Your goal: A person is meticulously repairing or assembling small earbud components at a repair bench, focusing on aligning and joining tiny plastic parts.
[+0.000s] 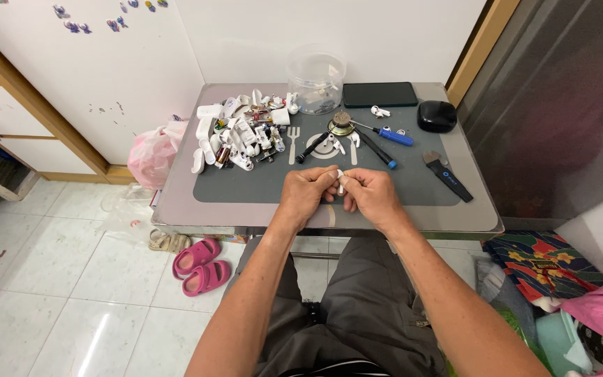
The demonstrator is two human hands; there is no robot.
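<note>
Grey and glass-topped, the small table [176, 202] is carrying everything, with a dark grey mat [413, 192] lying across most of its top. Near the table's far left corner a heap of white earbud parts [239, 136] is spreading over the mat, and at the far edge a clear plastic tub [315, 78] is standing beside a dark phone [380, 94]. A black case [436, 116] is sitting toward the far right corner. Toward the middle of the mat a blue-handled screwdriver [389, 135] and a second, darker tool [378, 151] are lying, both slanting toward the right. A black pry tool [448, 174] is resting nearer the right edge.

Over the near edge of the table, at its middle, the left hand [305, 194] and the right hand [371, 195] are meeting, fingertips pressed close together. Between them they are pinching a small white earbud piece [340, 181], which is sitting just above the mat. Its long axis is running roughly up and down, pointing away from the person. Both hands are touching it, one on each side, so neither is nearer. The fingers are hiding most of the piece, so its exact shape cannot be told.
</note>
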